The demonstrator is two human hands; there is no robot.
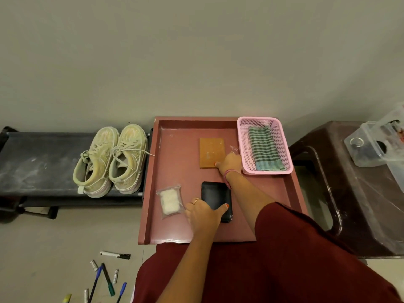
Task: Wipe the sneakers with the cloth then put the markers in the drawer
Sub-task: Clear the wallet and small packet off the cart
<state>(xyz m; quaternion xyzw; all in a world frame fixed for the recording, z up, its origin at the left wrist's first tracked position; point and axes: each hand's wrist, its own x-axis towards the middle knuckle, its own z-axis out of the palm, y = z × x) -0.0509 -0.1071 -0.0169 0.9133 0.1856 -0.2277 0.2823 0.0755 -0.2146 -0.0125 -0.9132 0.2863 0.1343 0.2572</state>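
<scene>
A pair of pale, dirty sneakers (110,159) stands on a black bench at the left. The green checked cloth (265,148) lies folded in a pink basket (243,154) at the back right of the open reddish drawer (150,182). Several markers (108,278) lie scattered on the floor at the bottom left. My right hand (229,162) reaches deep into the drawer, fingers curled, thumb on the lower right corner of a glossy orange packet (211,152). My left hand (203,213) holds a black pouch (215,195), thumb lying across its near end.
A small clear bag with white contents (169,201) lies in the drawer left of the pouch. A dark brown plastic stool (349,193) stands to the right, with a clear lidded box (371,147) on top. The wall runs close behind the drawer.
</scene>
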